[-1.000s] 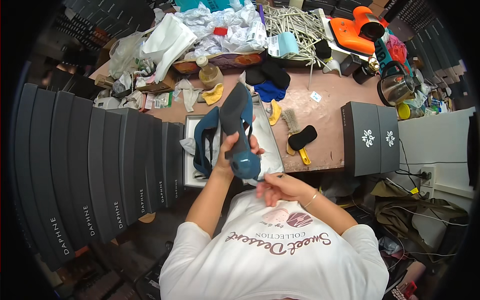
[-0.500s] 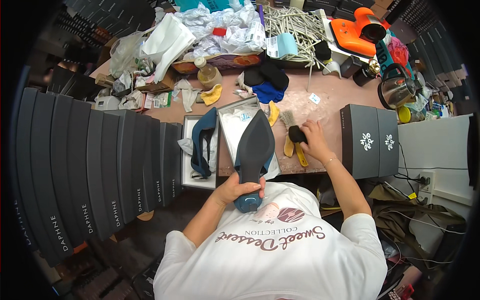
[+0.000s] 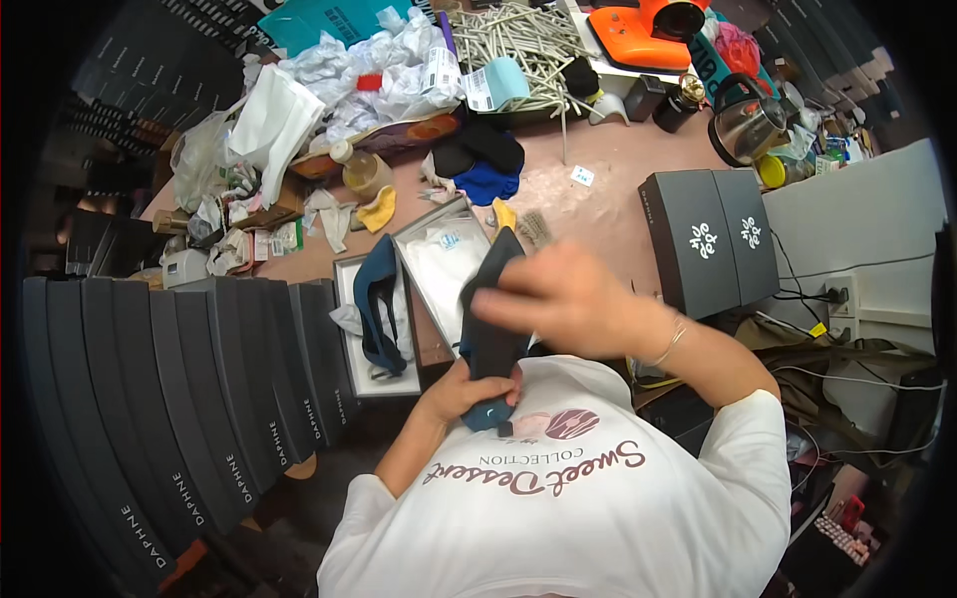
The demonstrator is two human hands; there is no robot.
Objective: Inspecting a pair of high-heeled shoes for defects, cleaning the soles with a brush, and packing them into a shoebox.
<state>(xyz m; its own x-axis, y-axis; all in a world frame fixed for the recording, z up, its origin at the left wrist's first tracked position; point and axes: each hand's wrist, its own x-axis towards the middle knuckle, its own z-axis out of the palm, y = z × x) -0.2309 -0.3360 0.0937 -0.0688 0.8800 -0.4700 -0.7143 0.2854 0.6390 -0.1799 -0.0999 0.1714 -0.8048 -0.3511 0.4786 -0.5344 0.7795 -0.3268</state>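
We see the teal shoe (image 3: 495, 349) gripped in the left hand (image 3: 461, 391), its dark sole turned up and its toe pointing away beyond the fingers; the heel end sits just below the thumb, close to the white shirt. The right hand (image 3: 573, 304) is above the sole, covering part of it.

We see the left forearm rise from below, while the right forearm crosses in from the right, a bracelet (image 3: 674, 339) at its wrist. The left hand is wrapped closed around the shoe — thumb across the sole, fingertips curling up at the far edge. The right fingers reach leftward, but they are blurred — we cannot tell whether they pinch anything or touch the sole.

Left of and beyond the left hand, we see a second teal shoe (image 3: 374, 309) in an open box.
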